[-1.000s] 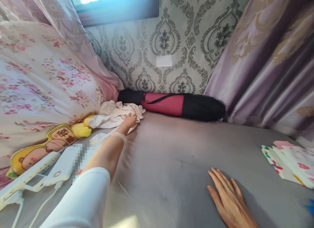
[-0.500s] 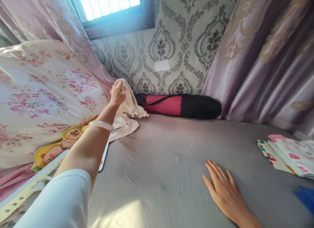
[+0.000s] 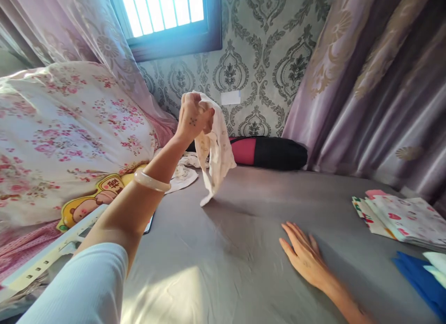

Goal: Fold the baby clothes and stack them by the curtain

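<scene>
Cloth of thin, cream-white, faintly printed fabric (image 3: 221, 152): hung in loose folds near the centre, leaning to eleven o'clock at its top; tapered to a low tip over the smooth grey bedsheet (image 3: 244, 277); touched it or hovered just above, impossible to tell which.
Bare left hand (image 3: 192, 117): hovered at eleven o'clock, well above the bedsheet; curled nearly closed; pinched the cloth's upper part between thumb and fingers.
Bare right hand (image 3: 302, 258): lay palm down between four and five o'clock, flat on the bedsheet; spread its fingers slightly; held nothing.
Crumpled cream-white cloth (image 3: 184, 178): lay toward eight o'clock, partly behind the left arm (image 3: 160, 166).
Long cylindrical black-and-red fabric bag (image 3: 278, 153): stretched toward three o'clock along the grey damask-patterned wall (image 3: 261, 73); ran partly behind the hanging cloth.
Folded white cloths with red hearts (image 3: 400, 217): sat between three and four o'clock, near the folded royal-blue cloth (image 3: 414, 275) at four.
Flat yellow plush toy (image 3: 87, 204): leaned between eight and nine o'clock against the pink-flowered white fabric (image 3: 80, 143).
</scene>
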`<state>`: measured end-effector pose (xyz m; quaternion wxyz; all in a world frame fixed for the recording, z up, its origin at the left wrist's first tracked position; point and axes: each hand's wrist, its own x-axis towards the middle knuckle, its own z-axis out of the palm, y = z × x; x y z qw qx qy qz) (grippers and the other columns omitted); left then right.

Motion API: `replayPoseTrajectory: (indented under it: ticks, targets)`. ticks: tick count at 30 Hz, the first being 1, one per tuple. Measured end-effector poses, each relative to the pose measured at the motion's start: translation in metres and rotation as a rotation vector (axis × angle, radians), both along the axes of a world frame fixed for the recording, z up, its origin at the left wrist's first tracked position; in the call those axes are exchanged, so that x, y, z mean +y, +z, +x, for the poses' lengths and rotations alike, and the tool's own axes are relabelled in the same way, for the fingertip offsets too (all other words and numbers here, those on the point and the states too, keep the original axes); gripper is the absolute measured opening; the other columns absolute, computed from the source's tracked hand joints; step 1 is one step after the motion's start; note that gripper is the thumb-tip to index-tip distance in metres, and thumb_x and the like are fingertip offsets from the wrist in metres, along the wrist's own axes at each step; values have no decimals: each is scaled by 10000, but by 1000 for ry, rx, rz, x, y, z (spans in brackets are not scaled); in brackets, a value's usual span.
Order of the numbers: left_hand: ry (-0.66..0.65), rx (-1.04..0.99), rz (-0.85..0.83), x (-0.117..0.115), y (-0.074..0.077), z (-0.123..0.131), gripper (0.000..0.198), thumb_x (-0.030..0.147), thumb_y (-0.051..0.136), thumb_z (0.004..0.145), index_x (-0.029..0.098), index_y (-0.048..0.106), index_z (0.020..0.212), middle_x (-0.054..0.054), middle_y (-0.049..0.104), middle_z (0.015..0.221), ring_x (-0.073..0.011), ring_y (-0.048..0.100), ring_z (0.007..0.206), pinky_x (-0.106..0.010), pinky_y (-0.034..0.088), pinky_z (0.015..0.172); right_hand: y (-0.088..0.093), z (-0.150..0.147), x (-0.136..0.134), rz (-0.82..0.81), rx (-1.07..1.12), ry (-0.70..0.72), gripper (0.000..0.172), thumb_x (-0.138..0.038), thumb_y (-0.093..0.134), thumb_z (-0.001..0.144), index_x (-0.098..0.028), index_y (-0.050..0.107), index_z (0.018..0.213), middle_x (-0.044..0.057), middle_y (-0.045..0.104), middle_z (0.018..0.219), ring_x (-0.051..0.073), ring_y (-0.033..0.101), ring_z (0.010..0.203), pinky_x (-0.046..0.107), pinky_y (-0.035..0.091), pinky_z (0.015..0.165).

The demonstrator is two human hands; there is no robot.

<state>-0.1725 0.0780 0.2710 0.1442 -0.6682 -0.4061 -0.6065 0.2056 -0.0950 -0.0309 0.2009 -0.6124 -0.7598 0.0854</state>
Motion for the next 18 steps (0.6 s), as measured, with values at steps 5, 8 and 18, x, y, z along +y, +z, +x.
replayPoseTrajectory:
  ticks: [5,8,18]
  targets:
    - [-23,-18,-33,-37,-8,55,361,322,752,743,231,476,956,-42,549,1010,-207,535,1000,-351,447,907,67,-27,0,-44,435,30,506,-506,398,935,-217,534,1327,118,549,1406,260,492,1322,469,380,1111]
    - [-37,24,-67,-60,-14,88,348,342,745,757,232,466,934,-42,542,996,-201,523,978,-343,448,863,113,-54,-5,-27,750,79,480,-538,445,933,-234,544,1290,110,593,1348,244,570,1231,429,474,1019]
    - [-66,81,-204,-108,-42,123,443,399,801,713,223,464,938,-22,515,979,-182,524,925,-322,447,813,131,-84,14,4,991,82,456,-575,627,812,-168,645,1017,76,723,956,217,658,870,316,512,764]
